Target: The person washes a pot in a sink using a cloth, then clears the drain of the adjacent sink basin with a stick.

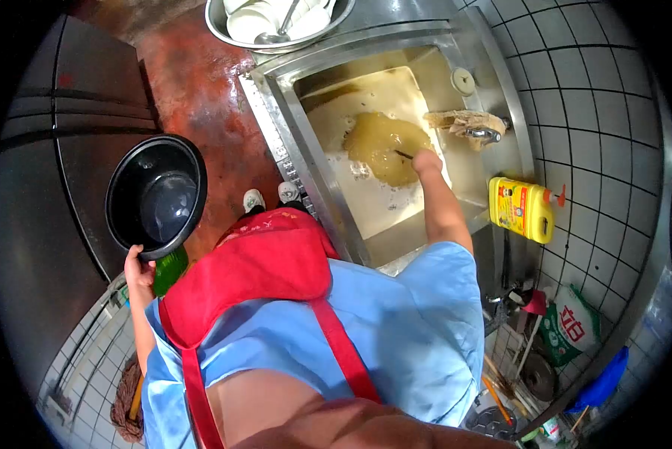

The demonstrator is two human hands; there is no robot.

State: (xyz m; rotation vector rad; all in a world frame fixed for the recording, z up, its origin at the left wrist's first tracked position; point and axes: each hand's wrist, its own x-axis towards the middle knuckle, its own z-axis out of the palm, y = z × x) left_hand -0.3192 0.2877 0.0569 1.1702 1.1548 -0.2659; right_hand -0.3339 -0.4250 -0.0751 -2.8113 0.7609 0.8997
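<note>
My left hand (139, 271) grips the rim of a black basin (158, 196), which is tilted and holds nothing that I can see except a wet shine. Over the steel sink (317, 170), my right hand (426, 162) is closed around a thin dark object (403, 154), whose lower end meets the water. Cloudy yellowish-brown water (377, 142) with some foam lies in the sink. Near my right hand, the tap (485, 135) has a pale cloth (455, 120) wrapped around it.
A metal bowl (215, 22) of white dishes (250, 24) and a ladle stands beyond the sink. A yellow detergent bottle (521, 209) is at the right by the tiled wall (582, 142). Dark cabinets (37, 194) line the left, beside a wet red floor (194, 90).
</note>
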